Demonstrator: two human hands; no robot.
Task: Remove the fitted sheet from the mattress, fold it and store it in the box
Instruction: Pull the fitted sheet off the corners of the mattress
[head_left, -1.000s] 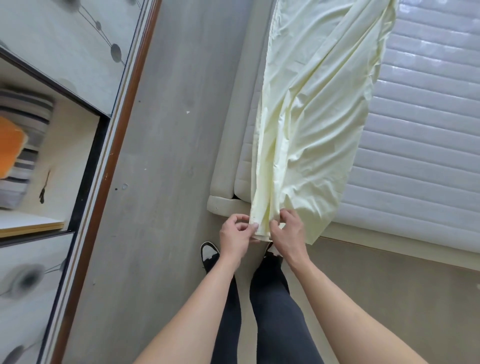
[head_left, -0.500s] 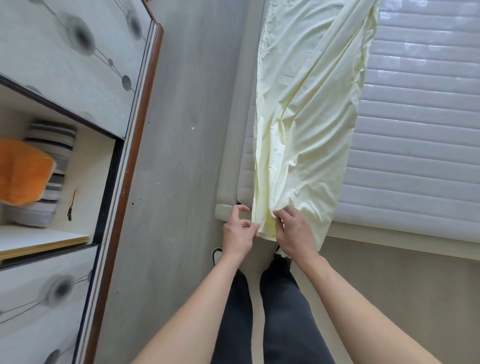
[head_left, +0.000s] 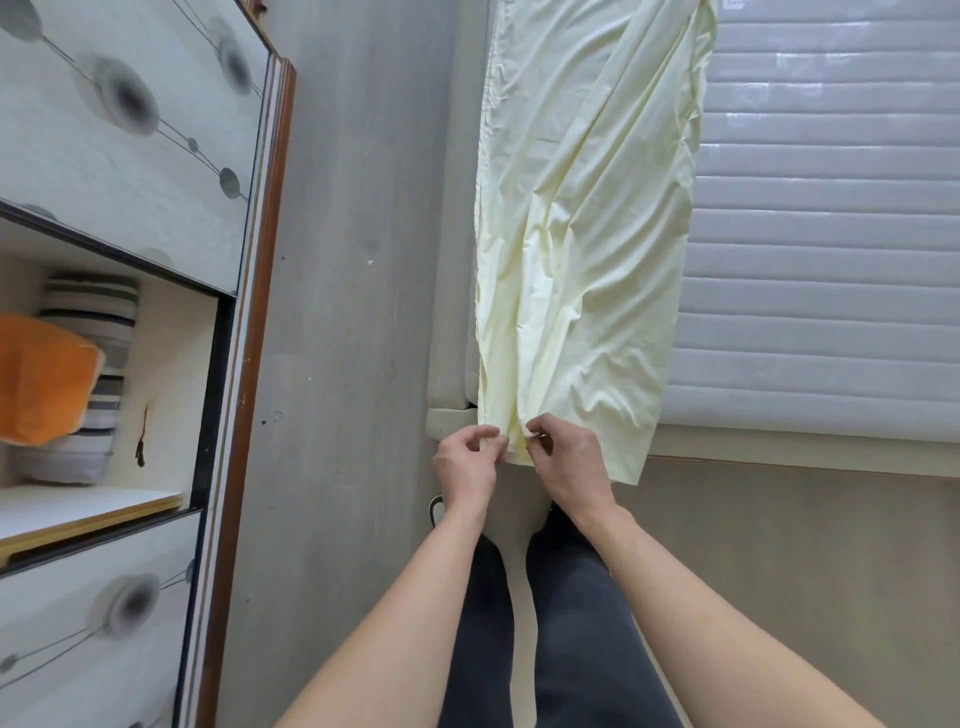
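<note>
Pinching fitted sheet (head_left: 576, 249) hem with left hand (head_left: 465, 460) and right hand (head_left: 566, 460); risking misaligned fold if thin fabric slips.

One sheet (head_left: 576, 249), one mattress (head_left: 821, 234), two hands: left hand (head_left: 465, 465), right hand (head_left: 569, 462).

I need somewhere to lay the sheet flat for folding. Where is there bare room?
The quilted mattress right of the pale yellow sheet is bare. It is crowded at the near corner, where the left hand and right hand pinch the hem.
</note>
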